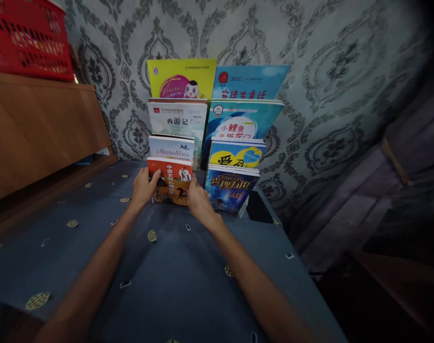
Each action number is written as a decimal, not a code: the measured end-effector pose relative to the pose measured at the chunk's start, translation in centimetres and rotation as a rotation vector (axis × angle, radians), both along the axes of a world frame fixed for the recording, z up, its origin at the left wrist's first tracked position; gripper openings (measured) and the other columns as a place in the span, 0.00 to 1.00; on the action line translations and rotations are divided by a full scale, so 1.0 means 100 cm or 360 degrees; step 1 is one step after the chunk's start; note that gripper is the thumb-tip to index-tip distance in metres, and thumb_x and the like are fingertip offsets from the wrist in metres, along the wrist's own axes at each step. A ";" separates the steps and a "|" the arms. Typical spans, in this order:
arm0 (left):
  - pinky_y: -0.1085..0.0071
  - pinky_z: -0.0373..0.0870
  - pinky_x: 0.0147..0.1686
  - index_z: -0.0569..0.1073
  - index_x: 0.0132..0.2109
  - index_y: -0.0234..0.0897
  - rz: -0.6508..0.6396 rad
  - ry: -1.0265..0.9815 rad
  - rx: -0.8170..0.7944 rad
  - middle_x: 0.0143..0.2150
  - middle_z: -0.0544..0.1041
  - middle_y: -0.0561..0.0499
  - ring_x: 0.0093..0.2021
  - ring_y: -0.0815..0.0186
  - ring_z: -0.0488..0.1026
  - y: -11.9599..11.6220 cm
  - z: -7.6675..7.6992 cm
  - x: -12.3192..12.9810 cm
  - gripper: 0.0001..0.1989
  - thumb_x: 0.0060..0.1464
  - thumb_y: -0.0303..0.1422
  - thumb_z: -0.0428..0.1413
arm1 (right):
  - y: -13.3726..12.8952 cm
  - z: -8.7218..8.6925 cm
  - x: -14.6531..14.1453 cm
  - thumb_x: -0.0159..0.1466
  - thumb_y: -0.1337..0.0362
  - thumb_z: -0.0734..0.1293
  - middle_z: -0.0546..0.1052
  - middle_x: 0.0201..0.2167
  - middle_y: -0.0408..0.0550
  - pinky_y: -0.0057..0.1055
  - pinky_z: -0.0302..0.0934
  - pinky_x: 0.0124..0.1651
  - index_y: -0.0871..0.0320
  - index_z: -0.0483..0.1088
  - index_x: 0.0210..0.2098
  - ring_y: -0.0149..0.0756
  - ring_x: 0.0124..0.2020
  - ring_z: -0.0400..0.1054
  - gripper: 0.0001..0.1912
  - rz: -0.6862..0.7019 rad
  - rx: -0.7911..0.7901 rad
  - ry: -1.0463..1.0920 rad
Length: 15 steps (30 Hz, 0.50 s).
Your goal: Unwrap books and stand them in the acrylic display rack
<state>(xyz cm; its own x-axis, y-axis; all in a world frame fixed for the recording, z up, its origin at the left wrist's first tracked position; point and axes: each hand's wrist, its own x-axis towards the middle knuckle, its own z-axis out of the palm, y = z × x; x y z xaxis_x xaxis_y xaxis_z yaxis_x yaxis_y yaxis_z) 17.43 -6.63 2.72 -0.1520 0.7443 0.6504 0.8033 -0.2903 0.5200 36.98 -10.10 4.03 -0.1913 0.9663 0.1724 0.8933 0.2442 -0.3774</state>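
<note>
A red and orange book (171, 183) stands upright at the front of the left column of books, between my two hands. My left hand (145, 186) grips its left edge, thumb on the cover. At its right edge, my right hand (199, 197) has its fingers closed on the side. Behind it rise a pale book (172, 148), a white and green book (177, 119) and a yellow book (183, 76). The right column has a dark blue book (231, 190) in front, then a blue and yellow book (236, 153), a teal book (245, 116) and a blue book (252, 81).
The books stand on a dark blue patterned cloth (174, 271) against a wallpapered wall (309, 95). A wooden cabinet (41, 124) with a red basket (31, 43) on top is at the left. A curtain (363, 205) hangs at the right, past the cloth's edge.
</note>
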 end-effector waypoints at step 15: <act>0.55 0.70 0.51 0.72 0.43 0.37 -0.0097 0.0057 -0.0032 0.42 0.76 0.40 0.49 0.50 0.73 0.003 0.001 -0.003 0.23 0.62 0.53 0.47 | -0.014 0.002 -0.005 0.65 0.81 0.55 0.80 0.46 0.72 0.43 0.68 0.53 0.77 0.39 0.72 0.53 0.50 0.77 0.38 -0.0031 -0.0019 -0.0214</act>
